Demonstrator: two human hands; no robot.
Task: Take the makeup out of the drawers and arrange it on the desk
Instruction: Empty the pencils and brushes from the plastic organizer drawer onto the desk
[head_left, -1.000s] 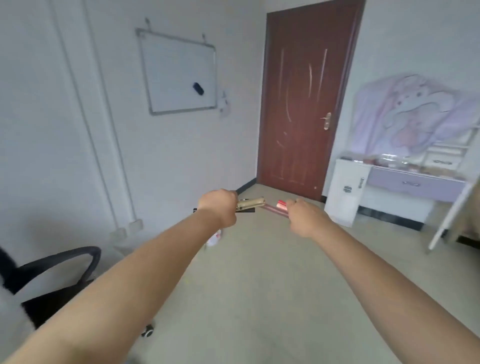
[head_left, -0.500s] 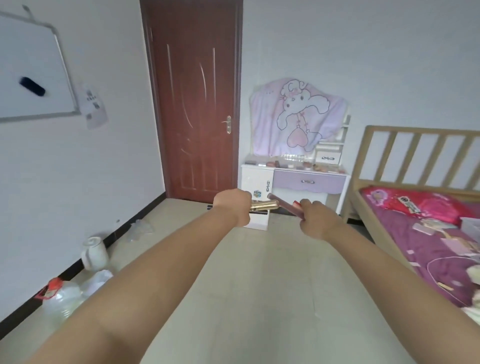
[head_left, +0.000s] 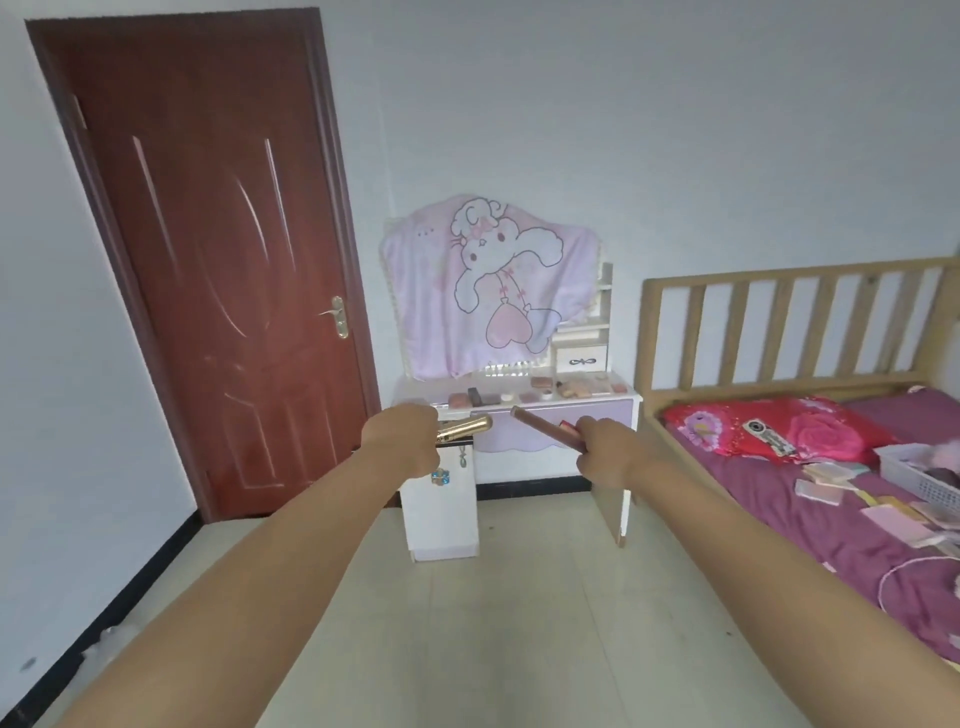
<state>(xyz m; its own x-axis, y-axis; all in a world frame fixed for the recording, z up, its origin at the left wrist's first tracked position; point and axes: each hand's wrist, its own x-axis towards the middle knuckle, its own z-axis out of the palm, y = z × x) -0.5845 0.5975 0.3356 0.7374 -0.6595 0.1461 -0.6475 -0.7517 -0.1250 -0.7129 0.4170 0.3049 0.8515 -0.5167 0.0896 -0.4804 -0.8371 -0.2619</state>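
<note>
Basket (head_left: 930, 475) of white mesh sits on the bed (head_left: 810, 499), right of the desk (head_left: 618, 402), with a pink fluffy thing in it; flat pink packets lie loose beside it. Small compacts and jars (head_left: 519, 397) are spread on the desk top, below a cartoon-print cloth (head_left: 488, 280). A red-brown door (head_left: 218, 260) stands left of the desk. Open floor lies before the desk. Left hand (head_left: 402, 439) grips a gold tube (head_left: 467, 427); right hand (head_left: 608, 452) grips a reddish-brown tube (head_left: 545, 428), both held up before the desk.
</note>
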